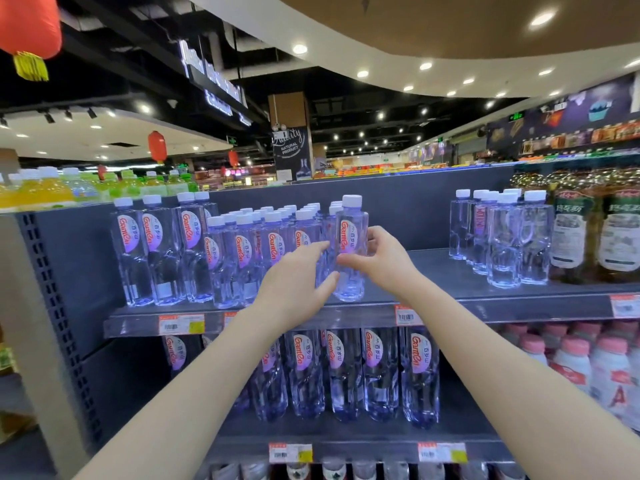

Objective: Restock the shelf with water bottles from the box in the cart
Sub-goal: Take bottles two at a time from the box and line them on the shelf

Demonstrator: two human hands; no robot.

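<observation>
My right hand (377,258) grips a bottle (350,251) at the front of the shelf (450,271), my left hand (294,282) just left of it. Rows (249,251) stand left and behind it. A cluster (502,237) stands well apart on the right, with what may be oil bottles (595,230) beyond. Lower bottles (346,372) stand underneath.

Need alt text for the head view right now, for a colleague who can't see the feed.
Both hands are on a water bottle standing upright at the front of the shelf: the right hand grips it, and the left hand touches its side with straight fingers. It stands just right of a block of matching bottles, with bare shelf to its right.
</observation>
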